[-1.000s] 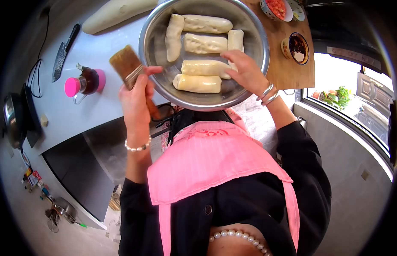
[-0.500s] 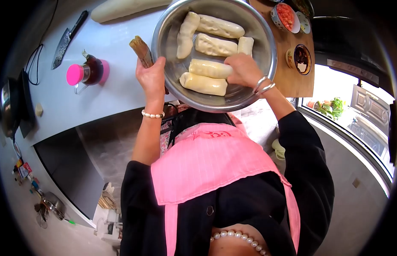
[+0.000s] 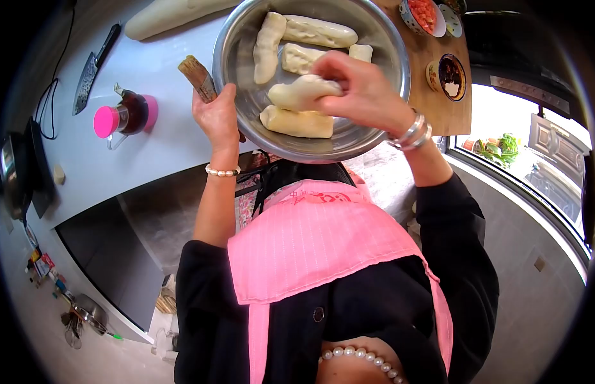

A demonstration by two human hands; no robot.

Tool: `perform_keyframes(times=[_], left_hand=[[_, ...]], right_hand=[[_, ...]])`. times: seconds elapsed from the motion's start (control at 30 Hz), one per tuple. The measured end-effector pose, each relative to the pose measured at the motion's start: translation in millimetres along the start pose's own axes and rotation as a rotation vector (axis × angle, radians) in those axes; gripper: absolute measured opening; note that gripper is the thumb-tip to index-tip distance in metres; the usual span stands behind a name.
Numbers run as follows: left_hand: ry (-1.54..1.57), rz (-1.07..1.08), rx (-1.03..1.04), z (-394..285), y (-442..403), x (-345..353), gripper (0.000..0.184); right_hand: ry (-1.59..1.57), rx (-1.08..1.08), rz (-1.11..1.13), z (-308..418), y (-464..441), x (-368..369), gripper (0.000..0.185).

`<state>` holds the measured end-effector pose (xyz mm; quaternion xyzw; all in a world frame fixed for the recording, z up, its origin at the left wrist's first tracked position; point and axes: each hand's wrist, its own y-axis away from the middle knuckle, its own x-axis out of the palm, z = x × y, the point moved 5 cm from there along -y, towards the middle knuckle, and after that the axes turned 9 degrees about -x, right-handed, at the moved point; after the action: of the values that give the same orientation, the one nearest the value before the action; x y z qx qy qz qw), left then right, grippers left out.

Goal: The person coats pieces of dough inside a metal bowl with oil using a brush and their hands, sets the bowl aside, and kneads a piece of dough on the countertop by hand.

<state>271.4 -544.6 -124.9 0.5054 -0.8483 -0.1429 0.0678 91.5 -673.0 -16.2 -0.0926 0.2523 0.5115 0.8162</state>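
My left hand (image 3: 215, 120) is closed around a pastry brush (image 3: 196, 72), its bristles pointing up and away, at the left rim of a steel bowl (image 3: 221, 48). Inside the bowl lie several shiny, pale dough logs. Over the bowl, my right hand (image 3: 368, 96) pinches the end of one dough log (image 3: 296, 95), which looks lifted and slightly blurred. Just below it rests a yellower dough log (image 3: 297, 123). Another log (image 3: 302, 59) is partly covered by my right fingers, and a short piece (image 3: 360, 52) sits beside it.
A cleaver (image 3: 91, 73) and an oil jug with a pink lid (image 3: 106, 121) are on the white counter at left. A large dough roll (image 3: 173, 18) lies at the back. On the wooden board (image 3: 452, 118) stand a bowl of diced red food (image 3: 423, 16) and a sauce bowl (image 3: 450, 78).
My right hand has risen with one dough log, drawing it up from beside the yellower one. My left hand still holds the brush at the rim. The view has shifted slightly.
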Motion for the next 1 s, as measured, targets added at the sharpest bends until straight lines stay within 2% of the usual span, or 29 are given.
perform_keyframes(times=[0.1, 0.2, 0.3, 0.33, 0.43, 0.53, 0.63, 0.67, 0.77, 0.8, 1.0], left_hand=[[0.026, 0.002, -0.001, -4.6, 3.3, 3.5, 0.014], [-0.006, -0.007, -0.054, 2.3, 1.6, -2.3, 0.015], [0.038, 0.004, -0.06, 4.5, 1.2, 0.0, 0.014], [0.062, 0.01, -0.05, 3.5, 1.6, 0.3, 0.014], [0.037, 0.014, -0.019, 1.5, 2.0, -0.8, 0.013], [0.005, 0.023, -0.03, 1.7, 2.7, -1.8, 0.013], [0.013, 0.004, -0.055, 6.0, 2.5, -2.9, 0.013], [0.027, 0.0, -0.035, 3.7, 2.3, -0.6, 0.013], [0.036, -0.017, -0.001, 0.3, 3.9, 1.1, 0.014], [0.019, -0.021, 0.0, 0.6, 3.4, 0.3, 0.014], [0.071, -0.019, -0.031, -3.0, 6.8, 3.8, 0.013]], right_hand=[[-0.206, 0.186, -0.196, -4.4, 23.1, -32.3, 0.038], [-0.325, 0.116, -0.313, 28.1, 31.0, -65.4, 0.036], [0.086, 0.027, -0.11, 25.5, 27.5, -74.0, 0.037], [0.339, 0.08, -0.026, 21.5, 22.5, -68.7, 0.04], [0.547, -0.059, 0.1, -4.5, -2.8, -22.3, 0.043], [0.447, -0.014, 0.044, -21.2, -10.8, -3.9, 0.046], [0.524, 0.011, 0.05, -43.8, -0.5, -10.8, 0.042], [0.491, -0.124, 0.01, -52.9, 3.9, -3.7, 0.037], [0.616, -0.475, 0.071, -56.4, -5.8, 24.4, 0.037], [0.564, -0.468, 0.172, -64.1, -10.0, 37.6, 0.038], [0.609, -0.296, 0.345, -73.5, -27.5, 65.1, 0.041]])
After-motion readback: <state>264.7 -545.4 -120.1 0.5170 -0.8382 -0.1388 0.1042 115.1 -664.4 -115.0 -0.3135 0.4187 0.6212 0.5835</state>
